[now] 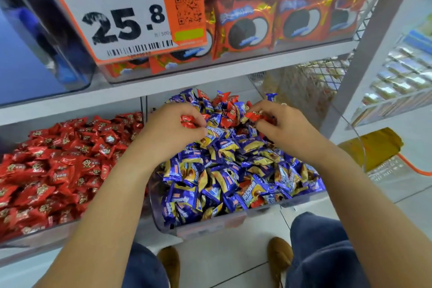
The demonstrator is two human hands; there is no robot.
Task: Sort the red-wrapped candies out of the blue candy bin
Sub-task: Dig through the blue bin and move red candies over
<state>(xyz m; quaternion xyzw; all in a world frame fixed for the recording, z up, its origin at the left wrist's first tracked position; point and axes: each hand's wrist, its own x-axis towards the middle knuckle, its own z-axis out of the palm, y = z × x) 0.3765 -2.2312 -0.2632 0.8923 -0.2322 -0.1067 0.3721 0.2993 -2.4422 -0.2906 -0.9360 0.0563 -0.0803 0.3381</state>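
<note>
A clear bin (224, 222) on the lower shelf is heaped with blue-and-gold wrapped candies (233, 170). Several red-wrapped candies (225, 100) lie mixed in at the back of the heap. My left hand (173, 128) is over the back left of the bin and grips red candies (188, 121) in its curled fingers. My right hand (285, 126) is over the back right and pinches a red candy (253, 115) between thumb and fingers. Both hands are close together above the pile.
A neighbouring clear bin (46, 234) full of red candies (58, 166) sits to the left. The shelf above (210, 70) holds cookie packs behind a 25.8 price tag (121, 11). A white upright post (364, 49) stands right. My knees and brown shoes are below.
</note>
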